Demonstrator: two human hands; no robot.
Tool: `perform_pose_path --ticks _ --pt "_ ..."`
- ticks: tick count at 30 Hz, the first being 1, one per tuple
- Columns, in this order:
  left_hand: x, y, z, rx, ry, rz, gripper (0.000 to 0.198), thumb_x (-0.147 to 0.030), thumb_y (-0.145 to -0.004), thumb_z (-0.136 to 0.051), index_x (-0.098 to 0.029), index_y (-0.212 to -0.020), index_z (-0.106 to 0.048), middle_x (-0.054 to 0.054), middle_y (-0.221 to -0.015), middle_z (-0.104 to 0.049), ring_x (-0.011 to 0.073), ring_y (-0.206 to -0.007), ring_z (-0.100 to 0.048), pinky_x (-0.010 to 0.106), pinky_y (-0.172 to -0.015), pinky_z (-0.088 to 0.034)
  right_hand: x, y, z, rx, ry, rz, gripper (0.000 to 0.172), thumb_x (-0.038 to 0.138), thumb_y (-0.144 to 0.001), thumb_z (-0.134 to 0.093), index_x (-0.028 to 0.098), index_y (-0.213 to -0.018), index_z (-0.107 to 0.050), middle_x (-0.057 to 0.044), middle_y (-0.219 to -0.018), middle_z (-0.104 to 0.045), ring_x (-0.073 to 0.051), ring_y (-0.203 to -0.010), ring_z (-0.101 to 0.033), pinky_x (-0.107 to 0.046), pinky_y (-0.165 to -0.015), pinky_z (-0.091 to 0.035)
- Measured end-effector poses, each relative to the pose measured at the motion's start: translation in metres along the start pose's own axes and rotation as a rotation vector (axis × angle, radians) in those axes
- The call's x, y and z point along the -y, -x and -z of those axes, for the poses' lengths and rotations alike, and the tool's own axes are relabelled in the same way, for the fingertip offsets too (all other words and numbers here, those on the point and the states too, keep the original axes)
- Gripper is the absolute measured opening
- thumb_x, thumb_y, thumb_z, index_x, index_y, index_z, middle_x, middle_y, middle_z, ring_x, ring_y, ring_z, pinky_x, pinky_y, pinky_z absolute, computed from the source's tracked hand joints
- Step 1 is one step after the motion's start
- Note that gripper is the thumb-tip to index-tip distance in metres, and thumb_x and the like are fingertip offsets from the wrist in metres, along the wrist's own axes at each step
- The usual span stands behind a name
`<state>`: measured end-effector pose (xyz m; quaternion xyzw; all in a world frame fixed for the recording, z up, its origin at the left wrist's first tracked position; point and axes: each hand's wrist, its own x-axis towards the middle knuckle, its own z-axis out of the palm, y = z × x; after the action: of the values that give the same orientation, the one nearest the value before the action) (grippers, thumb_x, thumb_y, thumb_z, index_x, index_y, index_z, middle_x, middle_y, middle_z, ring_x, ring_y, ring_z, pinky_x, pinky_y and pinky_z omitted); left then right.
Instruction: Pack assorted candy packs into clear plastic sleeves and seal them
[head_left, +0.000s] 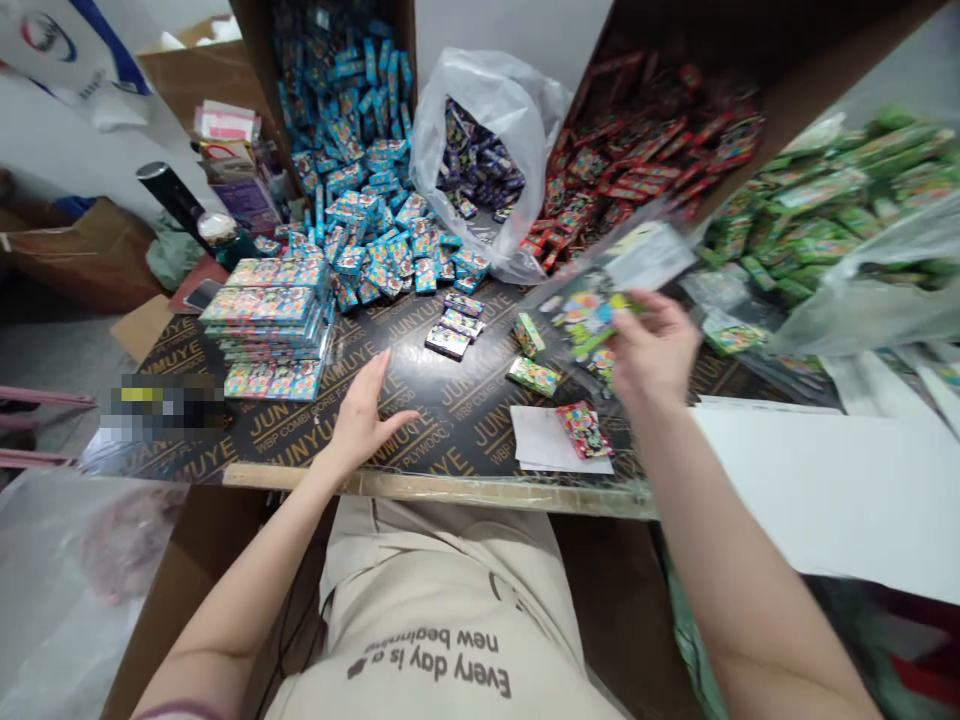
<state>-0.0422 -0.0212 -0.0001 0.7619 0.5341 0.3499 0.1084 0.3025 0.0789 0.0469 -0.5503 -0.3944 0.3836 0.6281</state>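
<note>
My right hand [654, 345] pinches a clear plastic bag [589, 315] with a colourful print, tilted above the table. My left hand [367, 410] is over the black plywood tabletop [442, 425], empty, thumb and fingers apart. Between the hands lie several small purple boxes [448, 343] and two small green boxes [534, 376]. A red printed packet [583, 430] rests partly on a white paper [536, 440] near the front edge. Left of my left hand stands a stack of wrapped box sets [274, 325].
Blue boxes [367, 200] spill from a carton at the back. Beside them are a plastic bag of purple boxes [480, 165], a heap of red boxes [645, 150] and green boxes [825, 210]. White sheets [817, 480] lie right; a dark bottle [172, 200] stands left.
</note>
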Motion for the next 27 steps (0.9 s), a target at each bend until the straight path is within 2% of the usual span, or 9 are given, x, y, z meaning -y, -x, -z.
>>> perform_pose_path --ticks 2,4,9,13,17,19,21,24,27 --pt "-0.025 -0.007 -0.02 0.003 0.129 -0.086 0.117 -0.06 -0.072 -0.071 -0.024 -0.154 0.005 0.022 -0.154 -0.03 0.0326 -0.142 -0.034 0.051 -0.113 -0.034 0.003 0.043 -0.025 0.109 -0.098 -0.115 0.034 0.029 -0.063 -0.077 0.022 -0.094 -0.064 -0.001 -0.084 -0.065 -0.016 -0.07 -0.06 -0.033 -0.067 -0.049" --pt "-0.046 -0.012 -0.036 -0.039 0.248 -0.179 0.133 -0.067 -0.064 -0.072 -0.025 -0.15 0.021 0.024 -0.159 -0.014 0.0346 -0.146 -0.023 0.055 -0.114 -0.031 0.003 0.086 -0.048 0.334 -0.323 -0.415 0.04 0.026 -0.057 -0.083 0.023 -0.093 -0.068 -0.001 -0.087 -0.07 -0.016 -0.075 -0.064 -0.031 -0.069 -0.052" --pt "-0.058 -0.02 -0.044 -0.243 0.352 -0.263 0.142 -0.077 -0.053 -0.072 -0.026 -0.15 0.017 0.02 -0.159 -0.005 0.0362 -0.149 -0.01 0.057 -0.119 -0.017 0.001 0.154 -0.073 0.619 -0.475 -0.795 0.036 0.029 -0.062 -0.082 0.022 -0.096 -0.071 -0.001 -0.078 -0.072 -0.013 -0.063 -0.063 -0.024 -0.056 -0.05" --pt "-0.05 -0.019 -0.025 -0.197 0.471 -0.189 0.114 -0.067 -0.067 -0.069 -0.027 -0.153 -0.005 0.014 -0.137 -0.04 0.0332 -0.131 -0.042 0.057 -0.112 -0.03 -0.012 0.16 -0.068 0.767 -0.175 -0.549 0.037 0.042 -0.068 -0.076 0.019 -0.096 -0.071 -0.002 -0.068 -0.067 -0.016 -0.059 -0.059 -0.027 -0.054 -0.049" --pt "-0.059 -0.009 -0.022 -0.12 0.823 0.07 0.088 -0.061 -0.079 -0.062 -0.029 -0.15 -0.022 0.008 -0.116 -0.052 0.0214 -0.101 -0.058 0.043 -0.097 -0.047 -0.03 0.154 -0.079 0.641 0.097 -0.1 0.07 0.033 -0.057 -0.084 0.026 -0.122 -0.061 -0.007 -0.117 -0.065 -0.025 -0.104 -0.06 -0.037 -0.087 -0.05" --pt "-0.065 -0.005 -0.027 -0.129 0.933 0.172 0.081 -0.059 -0.079 -0.062 -0.027 -0.147 -0.031 0.008 -0.114 -0.054 0.0208 -0.1 -0.058 0.04 -0.096 -0.047 -0.038 0.152 -0.091 0.675 0.011 -0.105 0.087 0.028 -0.048 -0.089 0.032 -0.127 -0.054 -0.005 -0.132 -0.057 -0.026 -0.117 -0.055 -0.037 -0.094 -0.047" --pt "-0.064 -0.002 -0.031 -0.174 0.979 0.269 0.07 -0.058 -0.082 -0.059 -0.024 -0.141 -0.042 0.009 -0.111 -0.057 0.0215 -0.1 -0.06 0.039 -0.096 -0.047 -0.045 0.15 -0.101 0.731 -0.114 -0.204 0.076 0.028 -0.047 -0.09 0.031 -0.116 -0.059 -0.003 -0.125 -0.062 -0.024 -0.113 -0.058 -0.034 -0.092 -0.049" --pt "-0.041 0.002 -0.023 -0.397 0.814 0.423 0.05 -0.053 -0.087 -0.054 -0.023 -0.128 -0.055 0.01 -0.119 -0.058 0.0239 -0.113 -0.057 0.042 -0.105 -0.042 -0.058 0.142 -0.109 0.709 -0.177 -0.343 0.037 0.035 -0.057 -0.087 0.024 -0.084 -0.065 -0.001 -0.089 -0.07 -0.018 -0.086 -0.064 -0.029 -0.08 -0.05" --pt "0.005 0.004 0.006 -0.809 0.564 0.714 0.058 -0.045 -0.084 -0.061 -0.027 -0.137 -0.043 0.008 -0.147 -0.042 0.0236 -0.14 -0.034 0.04 -0.119 -0.025 -0.072 0.134 -0.108 0.616 -0.191 -0.386 0.033 0.039 -0.056 -0.088 0.022 -0.072 -0.066 0.003 -0.069 -0.065 -0.012 -0.067 -0.059 -0.024 -0.068 -0.049"
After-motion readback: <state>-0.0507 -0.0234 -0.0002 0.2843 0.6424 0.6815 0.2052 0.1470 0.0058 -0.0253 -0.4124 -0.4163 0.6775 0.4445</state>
